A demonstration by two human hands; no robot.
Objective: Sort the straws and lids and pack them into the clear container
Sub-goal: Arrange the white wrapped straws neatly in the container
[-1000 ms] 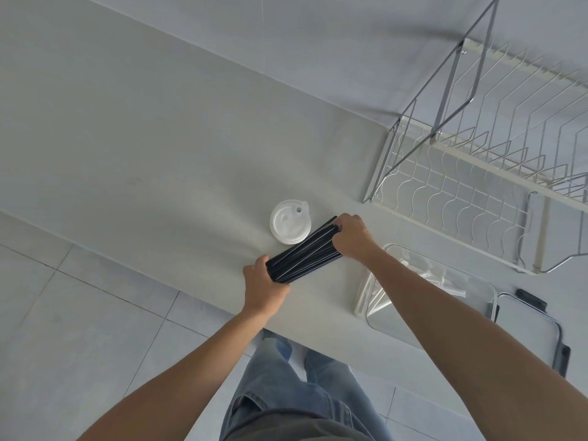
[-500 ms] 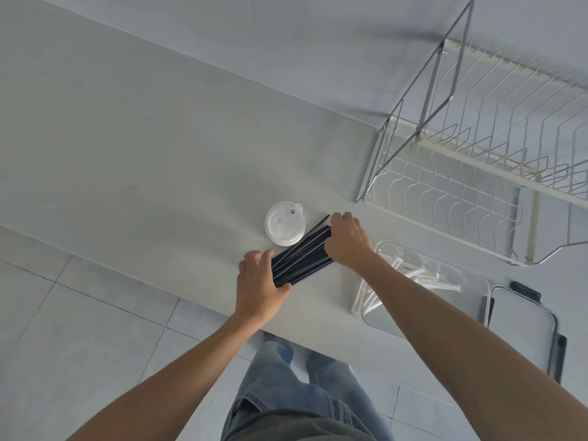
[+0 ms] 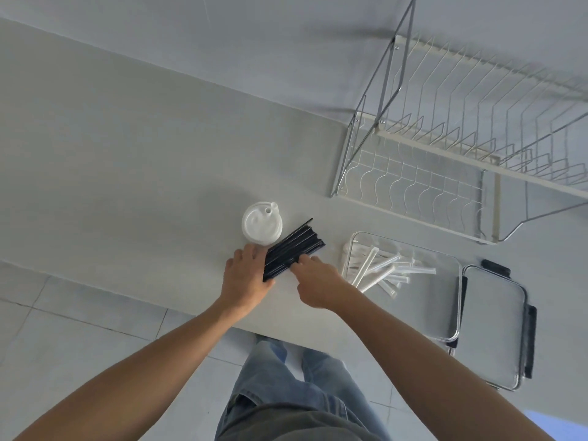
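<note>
A bundle of black straws [image 3: 294,249] lies on the white counter near its front edge. My left hand [image 3: 245,278] cups the bundle's near end from the left. My right hand [image 3: 318,278] presses its fingertips against the bundle's right side, about midway along. A white round cup lid [image 3: 261,226] rests just behind the bundle, top up. The clear container [image 3: 439,300] stands to the right and holds several paper-wrapped white straws [image 3: 378,272].
The container's clear lid with black clips [image 3: 496,326] lies at the right, near the counter's front edge. A wire dish rack [image 3: 461,154] stands behind against the wall. The counter [image 3: 127,173] stretches away to the left. My legs show below the edge.
My right hand slid from the bundle's far end back to its middle, uncovering the far tips. My left hand shifted its hold at the near end. The view drifted right.
</note>
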